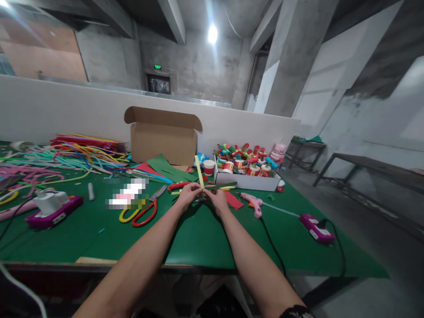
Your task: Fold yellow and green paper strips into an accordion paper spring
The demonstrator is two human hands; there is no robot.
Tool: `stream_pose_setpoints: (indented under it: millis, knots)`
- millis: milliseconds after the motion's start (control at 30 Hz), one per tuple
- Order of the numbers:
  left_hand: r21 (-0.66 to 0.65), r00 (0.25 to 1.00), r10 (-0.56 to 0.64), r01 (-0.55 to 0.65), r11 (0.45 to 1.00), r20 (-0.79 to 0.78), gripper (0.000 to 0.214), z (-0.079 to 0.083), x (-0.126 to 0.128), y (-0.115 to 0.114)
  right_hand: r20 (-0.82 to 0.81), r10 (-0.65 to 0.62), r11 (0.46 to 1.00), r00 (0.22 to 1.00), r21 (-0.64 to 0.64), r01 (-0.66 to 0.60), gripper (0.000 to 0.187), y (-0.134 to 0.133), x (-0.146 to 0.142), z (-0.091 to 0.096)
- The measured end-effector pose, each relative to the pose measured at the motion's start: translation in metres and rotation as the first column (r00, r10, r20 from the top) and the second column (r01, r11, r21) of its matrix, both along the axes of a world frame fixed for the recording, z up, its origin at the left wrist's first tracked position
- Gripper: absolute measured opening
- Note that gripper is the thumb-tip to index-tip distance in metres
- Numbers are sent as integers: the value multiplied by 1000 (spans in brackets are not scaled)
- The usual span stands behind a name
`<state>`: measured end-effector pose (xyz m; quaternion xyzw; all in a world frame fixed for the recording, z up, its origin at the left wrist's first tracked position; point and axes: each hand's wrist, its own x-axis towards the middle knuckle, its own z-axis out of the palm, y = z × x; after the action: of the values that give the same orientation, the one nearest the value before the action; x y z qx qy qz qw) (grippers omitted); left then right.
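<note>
Both of my hands meet over the green table, fingertips nearly touching. My left hand is closed in a pinch at the lower end of a yellow paper strip, which stands up above the fingers. My right hand pinches at the same end from the other side. A dark green strip runs out to the right behind the right hand; whether the fingers hold it too I cannot tell. Red-handled scissors lie just beyond the left hand. Right of the right hand are a red paper piece and a pink glue gun.
Large scissors with yellow and red handles lie left. A white box of small red and green crafts stands behind, beside a paper cup and cardboard box. Pipe cleaners and purple power strips flank the area; a cord hangs right.
</note>
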<state>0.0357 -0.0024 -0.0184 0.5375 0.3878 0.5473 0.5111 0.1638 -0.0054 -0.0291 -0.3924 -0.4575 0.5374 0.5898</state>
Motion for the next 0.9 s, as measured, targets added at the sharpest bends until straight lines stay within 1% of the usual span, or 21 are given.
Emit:
stream_pose_setpoints:
  millis: [100, 167, 267, 367, 467, 600, 733, 833, 900]
  knots:
    - [-15, 998, 37, -36, 999, 45, 30, -2, -2, 2, 2, 31, 1000, 1000, -2, -31, 39, 0, -1, 0]
    - [-22, 998, 40, -39, 999, 50, 29, -2, -1, 2, 39, 32, 999, 999, 11, -33, 36, 0, -1, -1]
    - [-41, 999, 31, -30, 999, 38, 28, 0, 0, 1, 100, -3, 1000, 995, 29, 0, 30, 1, 1, -1]
    - [-48, 998, 38, -36, 998, 50, 29, 2, 1, -1, 171, -25, 999, 985, 40, 19, 28, -1, 3, 0]
    - [-65, 999, 34, -32, 997, 25, 27, 3, 2, -2, 218, -40, 997, 975, 73, 25, 25, -3, 3, 1]
    - [-41, 997, 63, -61, 997, 37, 26, 0, 3, -1, 225, -59, 995, 973, 86, 41, 24, -2, 2, 0]
    - [-24, 995, 98, -98, 995, 4, 27, -3, 2, 3, 179, -41, 996, 983, 82, 27, 27, 1, 0, -2]
    - [-24, 990, 138, -139, 990, -25, 28, -2, 1, 3, 185, -11, 997, 983, 80, -4, 29, 1, -1, -1]
    - [-21, 988, 153, -153, 988, -25, 28, 0, 2, 0, 208, -16, 997, 978, 81, -1, 28, 0, -1, -1]
